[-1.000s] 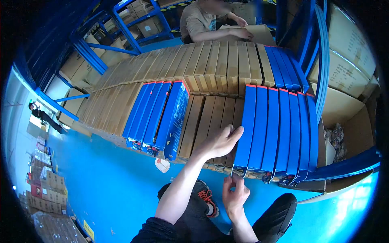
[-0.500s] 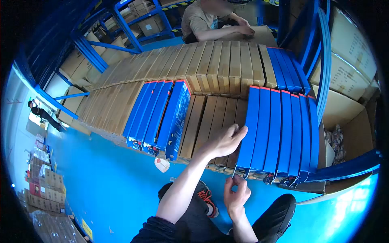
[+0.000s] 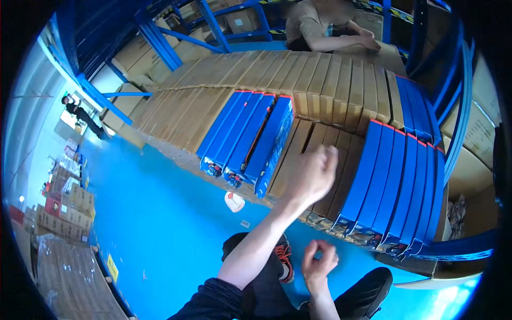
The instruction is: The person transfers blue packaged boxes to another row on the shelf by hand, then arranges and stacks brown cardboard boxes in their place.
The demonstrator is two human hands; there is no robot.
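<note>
My left hand (image 3: 314, 178) is above the brown cartons (image 3: 336, 184) in the gap between two groups of blue boxes. Its fingers are curled in and slightly blurred, and nothing shows in them. Lower down, my right hand (image 3: 320, 261) hangs in front of the row, apart from the boxes, with thumb and fingers bent together around no visible thing. The nearest blue boxes (image 3: 368, 170) stand packed side by side on the right, with red top edges and pale cord handles at their front ends. Left of the gap, another blue box (image 3: 271, 138) leans beside several more.
Long rows of brown cartons (image 3: 314, 80) stretch behind and to the left. Blue rack posts (image 3: 463, 106) rise at the right, near an open carton (image 3: 474, 186). Across the stack a person (image 3: 320, 32) works. Another person (image 3: 82, 116) stands far left. Wrapped cartons (image 3: 69, 266) sit lower left.
My right hand has come away from the cord handle of a blue box and dropped lower. My left hand has left the box's side and curled. The view has shifted, moving the scene rightward.
</note>
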